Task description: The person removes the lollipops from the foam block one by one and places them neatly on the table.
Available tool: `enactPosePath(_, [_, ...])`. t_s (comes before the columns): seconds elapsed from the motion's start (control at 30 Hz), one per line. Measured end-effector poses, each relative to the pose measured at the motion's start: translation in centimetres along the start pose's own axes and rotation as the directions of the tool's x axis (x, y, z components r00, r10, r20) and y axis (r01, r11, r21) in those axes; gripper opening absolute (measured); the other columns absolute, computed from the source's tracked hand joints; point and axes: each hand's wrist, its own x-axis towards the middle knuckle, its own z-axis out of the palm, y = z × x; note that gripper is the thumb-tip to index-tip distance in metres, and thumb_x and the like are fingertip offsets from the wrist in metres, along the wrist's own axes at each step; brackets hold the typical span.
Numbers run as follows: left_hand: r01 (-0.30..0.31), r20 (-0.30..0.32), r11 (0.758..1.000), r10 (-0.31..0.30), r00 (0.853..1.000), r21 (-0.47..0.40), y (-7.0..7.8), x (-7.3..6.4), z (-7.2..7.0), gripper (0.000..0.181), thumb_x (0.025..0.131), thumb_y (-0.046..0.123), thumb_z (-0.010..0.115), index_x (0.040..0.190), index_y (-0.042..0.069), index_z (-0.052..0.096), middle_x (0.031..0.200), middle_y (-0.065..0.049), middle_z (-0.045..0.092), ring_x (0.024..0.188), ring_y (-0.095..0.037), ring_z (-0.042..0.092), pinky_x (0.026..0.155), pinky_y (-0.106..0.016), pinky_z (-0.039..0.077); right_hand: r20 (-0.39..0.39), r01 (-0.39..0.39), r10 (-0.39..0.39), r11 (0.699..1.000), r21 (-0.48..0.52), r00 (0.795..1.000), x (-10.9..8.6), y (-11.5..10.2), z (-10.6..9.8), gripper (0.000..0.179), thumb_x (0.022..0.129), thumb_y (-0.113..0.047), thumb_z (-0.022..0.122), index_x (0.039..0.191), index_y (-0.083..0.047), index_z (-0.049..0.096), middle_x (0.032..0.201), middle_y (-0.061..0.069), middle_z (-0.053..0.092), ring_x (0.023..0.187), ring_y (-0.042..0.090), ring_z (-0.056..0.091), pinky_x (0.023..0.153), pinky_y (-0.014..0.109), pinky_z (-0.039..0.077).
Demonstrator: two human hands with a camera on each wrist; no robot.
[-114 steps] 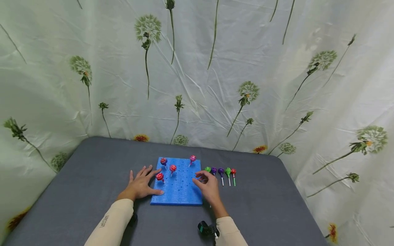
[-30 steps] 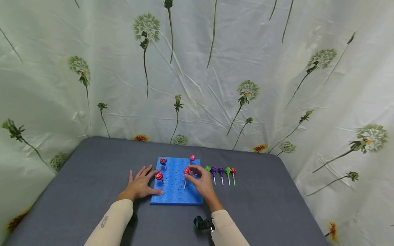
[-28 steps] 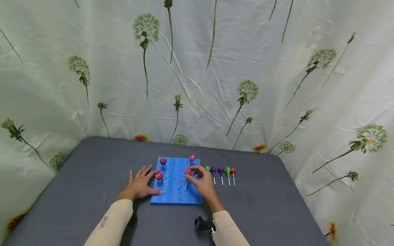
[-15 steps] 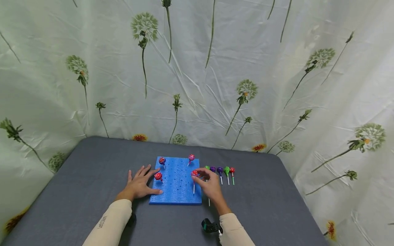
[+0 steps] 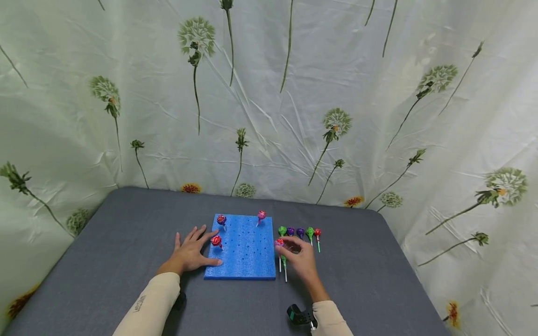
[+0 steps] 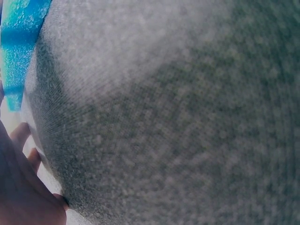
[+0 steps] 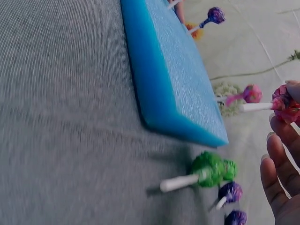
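My left hand [image 5: 189, 254] lies with spread fingers on the left edge of the blue foam board [image 5: 248, 261], which has rows of small holes. My right hand [image 5: 300, 259] pinches a red-pink wrapped lollipop [image 7: 283, 105] by its head, the white stick hanging down, just right of the board. Under that hand a green lollipop [image 5: 284, 266] lies on the table. Three lollipops stand in the board: a dark red-purple one [image 5: 221, 219] at back left, a red one [image 5: 216, 241] by my left fingers, and a pink one [image 5: 261, 214] at back right.
Right of the board, a row of lollipops lies on the grey table [image 5: 357, 280]: a green one [image 5: 282, 231], two purple ones, another green one [image 5: 310, 232] and a red one [image 5: 317, 232]. A flower-printed curtain [image 5: 269, 116] hangs behind the table.
The red-pink lollipop, earlier standing in the board's middle, was pulled out by my right hand and carried right, past the board's edge. My left hand stays in place.
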Motion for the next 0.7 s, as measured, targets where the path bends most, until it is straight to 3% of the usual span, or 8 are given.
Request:
enactPosePath(0.17, [-0.006, -0.002, 1.0, 0.006, 1.0, -0.016, -0.1, 0.0, 0.1, 0.102, 0.068, 0.071, 0.071, 0.149, 0.019, 0.037, 0.155, -0.024, 0.021, 0.142, -0.048, 0.008, 0.104, -0.071, -0.013, -0.034, -0.034, 0.034, 0.999, 0.013, 0.999, -0.5, 0.5, -1.0, 0.025, 0.082, -0.008, 0.077, 0.105, -0.003, 0.071, 0.086, 0.005, 0.063, 0.077, 0.012, 0.053, 0.068, 0.021, 0.046])
enactPosePath(0.43, [-0.013, -0.011, 1.0, 0.013, 1.0, -0.012, -0.2, 0.0, 0.0, 0.101, 0.068, 0.07, 0.07, 0.149, 0.019, 0.037, 0.155, -0.024, 0.021, 0.142, -0.048, 0.008, 0.104, -0.071, -0.012, -0.061, -0.07, 0.07, 0.998, 0.005, 0.996, -2.0, -1.3, -2.6, 0.023, 0.083, -0.003, 0.074, 0.103, 0.006, 0.068, 0.082, 0.008, 0.06, 0.073, 0.011, 0.051, 0.064, 0.02, 0.044])
enactPosePath(0.53, [-0.012, -0.007, 1.0, 0.012, 1.0, -0.009, -0.1, -0.1, 0.0, 0.101, 0.069, 0.07, 0.071, 0.149, 0.019, 0.037, 0.155, -0.024, 0.021, 0.142, -0.049, 0.008, 0.104, -0.071, -0.012, -0.065, -0.105, 0.105, 0.994, 0.002, 0.992, -2.1, -0.6, -3.0, 0.022, 0.083, -0.004, 0.074, 0.103, 0.005, 0.069, 0.081, 0.007, 0.06, 0.072, 0.012, 0.051, 0.063, 0.02, 0.044])
enactPosePath(0.7, [-0.008, -0.003, 1.0, 0.008, 1.0, -0.009, 0.2, -0.3, -0.2, 0.101, 0.069, 0.069, 0.071, 0.149, 0.019, 0.037, 0.155, -0.025, 0.021, 0.142, -0.049, 0.007, 0.104, -0.071, -0.012, -0.08, -0.126, 0.124, 0.992, -0.012, 0.989, -1.8, 3.3, -3.1, 0.024, 0.081, -0.011, 0.078, 0.102, -0.001, 0.071, 0.079, 0.004, 0.06, 0.072, 0.011, 0.051, 0.062, 0.021, 0.043])
